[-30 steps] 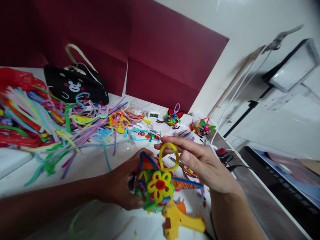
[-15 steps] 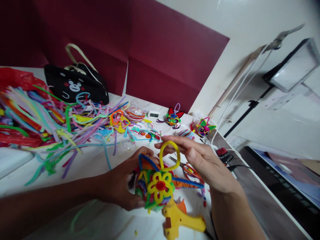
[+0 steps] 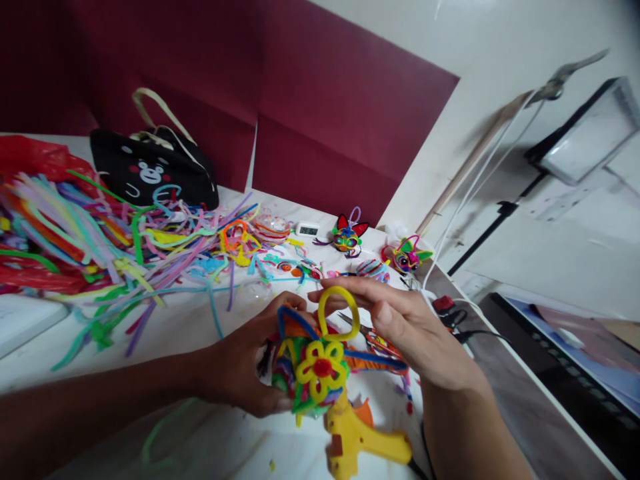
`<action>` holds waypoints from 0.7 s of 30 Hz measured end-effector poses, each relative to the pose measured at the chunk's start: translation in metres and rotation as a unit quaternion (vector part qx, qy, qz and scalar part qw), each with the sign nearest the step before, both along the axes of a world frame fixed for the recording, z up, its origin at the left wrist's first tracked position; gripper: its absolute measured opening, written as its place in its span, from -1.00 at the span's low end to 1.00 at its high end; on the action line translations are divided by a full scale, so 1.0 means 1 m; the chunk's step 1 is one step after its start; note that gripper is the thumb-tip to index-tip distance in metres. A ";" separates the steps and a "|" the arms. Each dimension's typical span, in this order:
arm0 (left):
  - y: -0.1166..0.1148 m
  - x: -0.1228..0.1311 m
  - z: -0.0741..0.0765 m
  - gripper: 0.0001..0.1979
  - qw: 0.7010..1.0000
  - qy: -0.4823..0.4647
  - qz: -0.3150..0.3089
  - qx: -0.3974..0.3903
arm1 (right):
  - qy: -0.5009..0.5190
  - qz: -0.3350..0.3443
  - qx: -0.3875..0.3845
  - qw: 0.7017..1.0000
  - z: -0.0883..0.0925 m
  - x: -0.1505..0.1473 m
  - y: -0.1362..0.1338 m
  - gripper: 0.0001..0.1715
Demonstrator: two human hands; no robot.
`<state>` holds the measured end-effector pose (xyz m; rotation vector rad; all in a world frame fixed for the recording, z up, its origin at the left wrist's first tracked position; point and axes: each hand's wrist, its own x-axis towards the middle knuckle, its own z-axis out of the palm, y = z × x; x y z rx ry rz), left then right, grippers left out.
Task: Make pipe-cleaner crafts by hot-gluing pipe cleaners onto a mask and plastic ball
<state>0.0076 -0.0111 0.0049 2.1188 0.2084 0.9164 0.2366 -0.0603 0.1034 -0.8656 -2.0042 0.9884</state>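
Observation:
My left hand (image 3: pixel 253 367) is wrapped round the side of a colourful pipe-cleaner ornament (image 3: pixel 303 400). On its front sits a yellow pipe-cleaner flower (image 3: pixel 309 377) with a red centre, and blue-edged orange ears stick out to either side. A yellow pipe-cleaner loop (image 3: pixel 356 320) stands up from its top. My right hand (image 3: pixel 420 333) is held just behind and beside this loop, fingers stretched out and thumb apart; whether they touch the loop I cannot tell. Below the ornament lies a yellow glue gun (image 3: pixel 370 443). Scissors (image 3: pixel 357 323) show partly behind the loop.
Many loose pipe cleaners (image 3: pixel 170 247) spread over the left of the table, by a red plastic bag (image 3: pixel 45 160) and a black bag (image 3: pixel 155 167). Two similar ornaments, one red-eared (image 3: pixel 347 235) and one green-eared (image 3: pixel 407 257), stand at the back near a small digital clock (image 3: pixel 307 230).
My right fingers and the yellow loop have dipped very slightly. My left hand keeps its hold on the ornament, almost unmoved.

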 end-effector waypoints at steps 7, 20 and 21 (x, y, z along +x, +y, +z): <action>-0.001 0.001 0.005 -0.36 0.999 -0.012 0.015 0.030 | 0.020 0.016 -0.010 1.000 -0.001 0.000 0.000 -0.54; -0.003 0.000 0.003 -0.35 0.999 -0.004 0.036 0.027 | 0.013 0.004 0.004 1.000 -0.003 0.001 0.001 -0.55; -0.003 -0.001 0.002 -0.35 0.999 -0.001 0.035 0.025 | 0.013 0.002 0.004 1.000 -0.002 0.000 0.001 -0.55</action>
